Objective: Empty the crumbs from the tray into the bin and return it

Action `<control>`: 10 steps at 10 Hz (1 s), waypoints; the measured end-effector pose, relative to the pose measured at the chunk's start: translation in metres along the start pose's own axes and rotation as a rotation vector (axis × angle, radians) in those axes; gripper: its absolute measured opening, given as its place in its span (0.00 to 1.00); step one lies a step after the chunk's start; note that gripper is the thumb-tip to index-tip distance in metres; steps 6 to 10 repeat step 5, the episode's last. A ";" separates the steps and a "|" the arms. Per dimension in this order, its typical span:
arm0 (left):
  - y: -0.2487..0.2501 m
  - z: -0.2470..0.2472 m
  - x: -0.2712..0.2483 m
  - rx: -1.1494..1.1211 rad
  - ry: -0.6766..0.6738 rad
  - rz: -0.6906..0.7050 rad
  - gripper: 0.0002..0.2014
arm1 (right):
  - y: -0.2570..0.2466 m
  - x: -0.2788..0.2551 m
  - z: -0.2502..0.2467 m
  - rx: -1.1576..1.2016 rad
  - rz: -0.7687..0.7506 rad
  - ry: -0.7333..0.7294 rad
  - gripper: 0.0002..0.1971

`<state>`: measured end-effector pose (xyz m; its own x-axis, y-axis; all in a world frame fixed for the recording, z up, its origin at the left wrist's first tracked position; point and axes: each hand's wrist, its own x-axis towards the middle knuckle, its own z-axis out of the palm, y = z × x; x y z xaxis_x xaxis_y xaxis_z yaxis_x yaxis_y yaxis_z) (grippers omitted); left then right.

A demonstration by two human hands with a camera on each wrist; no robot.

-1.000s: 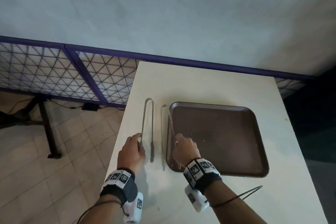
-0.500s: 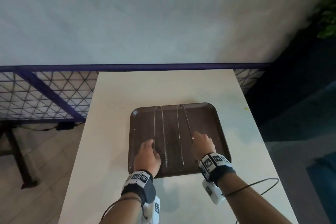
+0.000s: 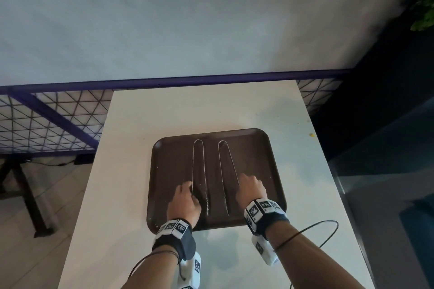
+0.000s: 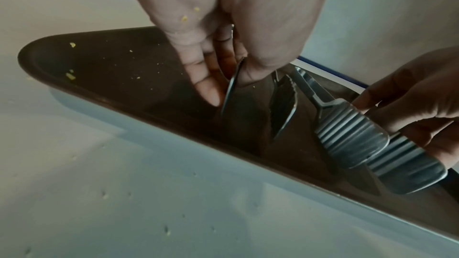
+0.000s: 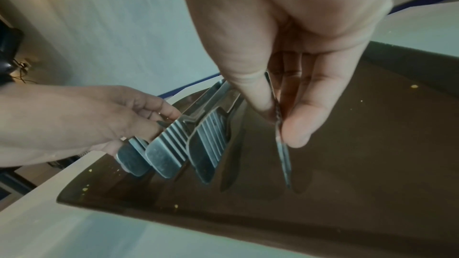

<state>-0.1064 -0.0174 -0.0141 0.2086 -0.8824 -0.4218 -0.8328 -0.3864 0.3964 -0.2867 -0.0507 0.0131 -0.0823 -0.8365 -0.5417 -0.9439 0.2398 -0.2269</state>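
Note:
A brown tray (image 3: 253, 148) lies on the white table (image 3: 141, 124), with small yellow crumbs (image 4: 70, 76) scattered on it. Two metal tongs lie lengthwise over the tray, loops away from me. My left hand (image 3: 189, 186) pinches the outer arm of the left tongs (image 3: 204, 171); the left wrist view shows the thin arm (image 4: 229, 89) between thumb and fingers. My right hand (image 3: 243, 178) pinches the outer arm of the right tongs (image 3: 223, 183), also seen edge-on (image 5: 278, 117) in the right wrist view. I cannot tell whether the ribbed tong ends (image 5: 164, 156) touch the tray.
A purple rail with wire mesh (image 3: 58, 119) runs behind the table. Floor shows past the table's left edge, and a dark drop past its right edge. One yellow crumb (image 3: 311, 134) sits near the right edge. A thin cable (image 3: 324, 230) loops off my right wrist.
A second ago both tongs were left of the tray, over the table. Both hands have carried them right, over the tray. Since half a second ago little has moved.

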 end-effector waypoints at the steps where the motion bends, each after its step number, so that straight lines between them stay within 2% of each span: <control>1: 0.000 0.003 0.001 0.019 -0.009 -0.016 0.22 | 0.000 0.003 0.001 0.019 0.002 -0.002 0.12; 4: 0.001 0.000 -0.001 0.030 -0.025 -0.031 0.24 | 0.002 0.004 -0.004 0.072 0.012 -0.006 0.14; 5: -0.006 0.002 -0.004 0.004 0.021 -0.020 0.25 | 0.010 0.003 -0.003 0.155 0.046 -0.008 0.20; 10: -0.006 0.002 -0.004 0.004 0.021 -0.020 0.25 | 0.010 0.003 -0.003 0.155 0.046 -0.008 0.20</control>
